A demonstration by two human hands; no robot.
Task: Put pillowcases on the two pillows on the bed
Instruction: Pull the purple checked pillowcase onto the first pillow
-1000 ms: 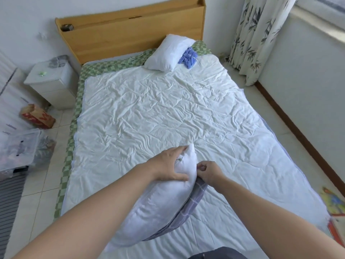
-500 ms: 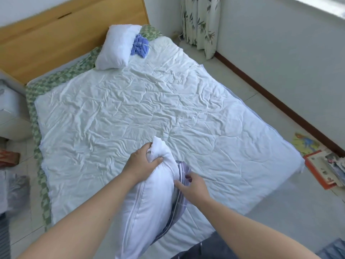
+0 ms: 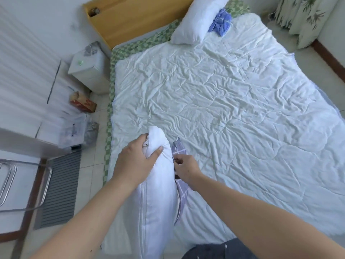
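A bare white pillow point(image 3: 156, 199) with a zip along its side stands on edge at the near end of the bed. My left hand point(image 3: 135, 161) grips its far corner. Beside it on the right lies a purple checked pillowcase point(image 3: 181, 189), mostly hidden behind the pillow. My right hand point(image 3: 184, 168) pinches the pillowcase's edge against the pillow. A second bare white pillow point(image 3: 197, 21) lies at the headboard, with a crumpled blue pillowcase point(image 3: 221, 22) touching its right side.
A wrinkled white quilt point(image 3: 233, 101) covers the bed over a green checked sheet point(image 3: 110, 116). A wooden headboard point(image 3: 130, 19) is at the back. A white nightstand point(image 3: 89, 66), boxes and a clear bin stand on the left floor. Curtains point(image 3: 302, 17) hang at right.
The view has swung left. My left hand keeps its grip on the pillow's corner, and my right hand has moved up along the pillowcase's edge, whose far tip now shows beside the pillow.
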